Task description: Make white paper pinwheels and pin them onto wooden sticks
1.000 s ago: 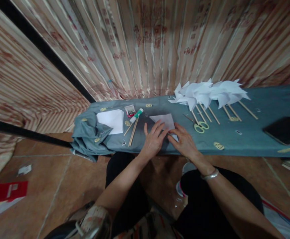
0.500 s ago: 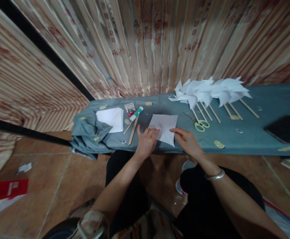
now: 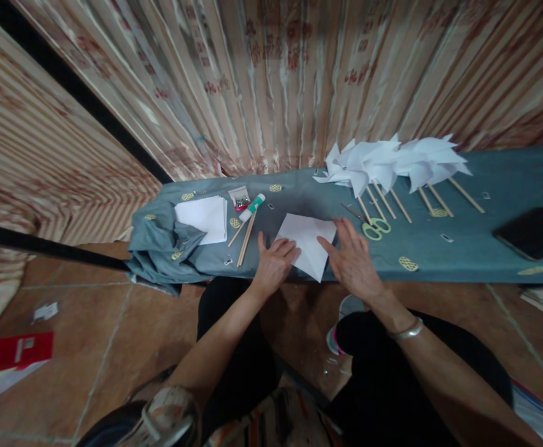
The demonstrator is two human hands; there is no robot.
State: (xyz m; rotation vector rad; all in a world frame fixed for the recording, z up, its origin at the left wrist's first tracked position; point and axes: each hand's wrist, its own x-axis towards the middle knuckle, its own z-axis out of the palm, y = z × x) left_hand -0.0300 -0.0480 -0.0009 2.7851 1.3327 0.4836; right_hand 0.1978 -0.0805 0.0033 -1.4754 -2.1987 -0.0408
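Seen from above, with clock directions read about the white paper sheet (image 3: 306, 239) between the hands, twelve o'clock being away from the person. Between eight and nine o'clock, on the tiled floor (image 3: 85, 323), lies a red, white and yellow package (image 3: 13, 363); its contents cannot be made out. Between nine and ten o'clock, on the worktop (image 3: 467, 254) draped in blue-grey cloth with pale yellow motifs, is a flat stack of white paper (image 3: 204, 217), one corner overlapped by rumpled cloth. At ten o'clock, a small red-edged container (image 3: 240, 198) holds shiny pieces too small to identify; just beside it lies a green-and-white cylindrical tube (image 3: 253, 208). Slender, pale wooden sticks (image 3: 246, 242) lie at nine o'clock. The left hand (image 3: 274, 264), at eight o'clock, rests its fingers on the sheet, its grip loose, thumb spread. The sheet tapers to a point at five o'clock. The right hand (image 3: 353, 257), at three o'clock, meets the sheet's margin, its grip wide between thumb and fingers. At two o'clock, curved-bladed white paper pinwheels (image 3: 392, 162) overlap, their sticks slanting nearward. Scissors (image 3: 377, 228) with pale green looped handles lie near three o'clock; well beyond, a smooth black slab (image 3: 535, 234).
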